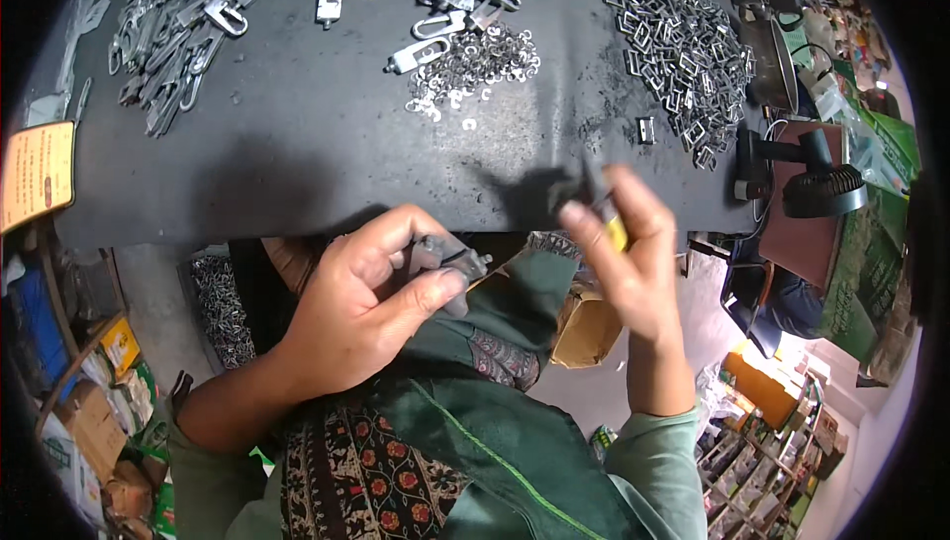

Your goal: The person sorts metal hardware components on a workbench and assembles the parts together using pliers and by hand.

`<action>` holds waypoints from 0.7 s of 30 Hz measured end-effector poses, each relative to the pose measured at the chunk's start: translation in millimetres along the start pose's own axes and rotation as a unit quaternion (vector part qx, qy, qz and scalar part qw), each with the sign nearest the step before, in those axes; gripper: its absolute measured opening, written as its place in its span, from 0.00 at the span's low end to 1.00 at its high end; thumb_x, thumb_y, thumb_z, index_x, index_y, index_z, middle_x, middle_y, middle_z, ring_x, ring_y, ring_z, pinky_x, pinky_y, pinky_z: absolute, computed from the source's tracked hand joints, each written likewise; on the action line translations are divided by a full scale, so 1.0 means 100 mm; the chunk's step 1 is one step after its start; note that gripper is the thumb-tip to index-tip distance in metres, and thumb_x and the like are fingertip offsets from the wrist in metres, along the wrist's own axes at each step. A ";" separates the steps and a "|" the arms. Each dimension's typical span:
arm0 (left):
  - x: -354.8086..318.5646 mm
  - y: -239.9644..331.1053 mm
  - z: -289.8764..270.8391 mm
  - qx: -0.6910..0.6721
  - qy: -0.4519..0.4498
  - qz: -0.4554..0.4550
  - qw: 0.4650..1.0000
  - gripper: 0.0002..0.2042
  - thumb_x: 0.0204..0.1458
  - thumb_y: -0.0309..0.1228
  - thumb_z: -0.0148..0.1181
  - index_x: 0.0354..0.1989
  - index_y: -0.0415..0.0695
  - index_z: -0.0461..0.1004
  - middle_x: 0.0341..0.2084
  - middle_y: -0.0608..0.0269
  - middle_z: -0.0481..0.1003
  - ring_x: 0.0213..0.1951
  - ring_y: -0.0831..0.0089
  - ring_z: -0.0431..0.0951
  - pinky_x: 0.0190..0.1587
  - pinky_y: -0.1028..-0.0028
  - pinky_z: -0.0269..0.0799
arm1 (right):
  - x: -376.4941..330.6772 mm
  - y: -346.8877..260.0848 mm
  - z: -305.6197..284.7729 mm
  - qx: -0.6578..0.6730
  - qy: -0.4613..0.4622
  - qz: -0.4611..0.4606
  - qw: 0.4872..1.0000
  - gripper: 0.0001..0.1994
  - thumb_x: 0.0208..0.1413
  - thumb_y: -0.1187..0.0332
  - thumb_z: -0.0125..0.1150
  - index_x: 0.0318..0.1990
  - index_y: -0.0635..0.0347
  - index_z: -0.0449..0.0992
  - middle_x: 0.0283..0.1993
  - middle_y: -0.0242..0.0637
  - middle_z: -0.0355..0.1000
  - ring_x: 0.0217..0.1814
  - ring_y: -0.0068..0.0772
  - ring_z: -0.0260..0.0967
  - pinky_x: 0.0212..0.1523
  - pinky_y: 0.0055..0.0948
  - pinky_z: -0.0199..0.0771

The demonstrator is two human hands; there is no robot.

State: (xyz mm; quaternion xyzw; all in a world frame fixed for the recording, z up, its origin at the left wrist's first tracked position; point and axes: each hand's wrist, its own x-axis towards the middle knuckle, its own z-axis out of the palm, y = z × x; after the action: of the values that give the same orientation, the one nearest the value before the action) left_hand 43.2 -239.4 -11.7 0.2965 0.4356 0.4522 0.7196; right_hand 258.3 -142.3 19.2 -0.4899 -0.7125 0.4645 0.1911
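Observation:
My left hand is closed around a grey metal fitting with a small pin end sticking out to the right, just off the table's near edge. Most of that fitting is hidden by my fingers and thumb. Over the edge to the right, my right hand grips a small tool with a yellow handle and a dark tip. Motion smears it, so its exact kind is unclear. Beyond both hands lies a pile of small C-shaped metal clips. The two hands are apart.
Long looped metal fittings heap across the far left and middle of the dark table. Small rectangular metal frames pile at the right, with one loose piece nearby. A black fan stands right; a yellow printed card is left.

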 end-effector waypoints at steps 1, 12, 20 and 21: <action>0.01 0.01 0.01 0.000 0.000 -0.002 1.000 0.05 0.59 0.23 0.54 0.41 0.38 0.66 0.28 0.65 0.72 0.25 0.86 0.66 0.27 0.82 0.63 | -0.02 -0.08 0.08 0.013 -0.034 -0.012 0.999 0.06 0.54 0.73 0.63 0.34 0.64 0.73 0.27 0.39 0.67 0.28 0.31 0.64 0.31 0.28 0.65; 0.03 0.11 -0.05 -0.052 -0.058 -0.053 0.996 0.06 0.59 0.28 0.57 0.41 0.39 0.70 0.24 0.69 0.74 0.22 0.88 0.64 0.24 0.85 0.58 | -0.01 -0.14 0.10 0.034 -0.111 -0.051 0.992 0.06 0.54 0.74 0.64 0.33 0.66 0.73 0.28 0.36 0.68 0.29 0.28 0.66 0.32 0.29 0.65; 0.02 -0.03 -0.04 0.072 -0.016 0.060 0.996 0.06 0.56 0.23 0.59 0.39 0.37 0.71 0.23 0.64 0.75 0.22 0.79 0.72 0.26 0.78 0.66 | 0.00 -0.18 0.14 0.006 -0.163 -0.099 0.982 0.06 0.51 0.77 0.65 0.31 0.66 0.71 0.26 0.38 0.67 0.27 0.34 0.65 0.30 0.30 0.65; 0.01 -0.01 -0.02 0.231 0.017 0.152 0.961 0.06 0.54 0.22 0.60 0.39 0.37 0.71 0.23 0.60 0.75 0.23 0.72 0.74 0.27 0.75 0.68 | -0.01 -0.20 0.15 0.000 -0.162 -0.062 0.985 0.06 0.53 0.76 0.64 0.32 0.66 0.71 0.27 0.38 0.67 0.27 0.33 0.65 0.30 0.30 0.65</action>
State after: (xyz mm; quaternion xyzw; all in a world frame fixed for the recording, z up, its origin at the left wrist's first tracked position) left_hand 42.0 -238.8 -13.4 0.5098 0.4904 0.4485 0.5463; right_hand 237.5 -151.6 28.7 -0.3629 -0.7631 0.5250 0.1017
